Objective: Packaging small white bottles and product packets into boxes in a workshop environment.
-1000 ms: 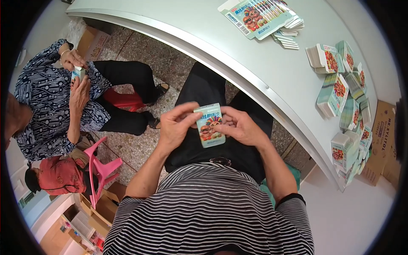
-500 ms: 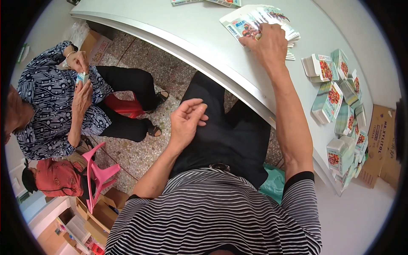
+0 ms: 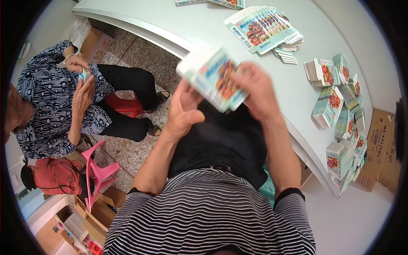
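both hands, left hand (image 3: 183, 111) and right hand (image 3: 255, 91), grip a blurred flat carton (image 3: 211, 78) above the lap.

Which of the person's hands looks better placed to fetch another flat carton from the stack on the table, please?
Probably the right hand: the stack of flat cartons lies up on its side, while the left hand supports the carton from below.

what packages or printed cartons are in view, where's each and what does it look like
Carton blank: held by both hands, flat, blurred, white and teal with a red picture.
Flat stack: table top, fanned, same colours.
Folded boxes: table's right edge, small teal and white boxes with red pictures.
Brown cartons: floor at right, plain cardboard.
Co-worker's box: far left, small, teal.
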`<state>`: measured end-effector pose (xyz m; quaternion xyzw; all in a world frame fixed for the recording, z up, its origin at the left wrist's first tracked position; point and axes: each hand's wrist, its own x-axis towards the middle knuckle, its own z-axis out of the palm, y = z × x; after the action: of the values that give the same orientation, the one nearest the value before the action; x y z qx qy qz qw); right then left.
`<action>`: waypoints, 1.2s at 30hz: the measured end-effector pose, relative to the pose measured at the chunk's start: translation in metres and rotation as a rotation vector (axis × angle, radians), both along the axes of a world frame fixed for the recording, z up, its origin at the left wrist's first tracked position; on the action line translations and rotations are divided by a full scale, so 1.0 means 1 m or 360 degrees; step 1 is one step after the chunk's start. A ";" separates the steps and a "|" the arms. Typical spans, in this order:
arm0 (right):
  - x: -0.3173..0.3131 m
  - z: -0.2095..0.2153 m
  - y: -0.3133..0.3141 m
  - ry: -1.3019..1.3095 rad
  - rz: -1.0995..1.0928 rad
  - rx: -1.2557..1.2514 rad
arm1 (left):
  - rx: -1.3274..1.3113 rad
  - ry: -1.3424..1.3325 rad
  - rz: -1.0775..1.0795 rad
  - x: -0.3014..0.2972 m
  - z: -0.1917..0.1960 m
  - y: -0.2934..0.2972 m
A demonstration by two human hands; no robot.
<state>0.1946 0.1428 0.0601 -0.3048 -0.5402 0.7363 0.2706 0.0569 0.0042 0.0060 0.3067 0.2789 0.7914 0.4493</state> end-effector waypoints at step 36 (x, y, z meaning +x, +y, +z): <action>0.054 -0.096 -0.096 -0.0068 0.0084 -0.0631 | -0.0816 0.0398 -0.0215 0.009 -0.017 -0.041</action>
<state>0.2485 0.0465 -0.0362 -0.3533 -0.3980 0.8285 0.1743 0.0655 -0.0363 -0.0112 0.2962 0.5020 0.6193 0.5261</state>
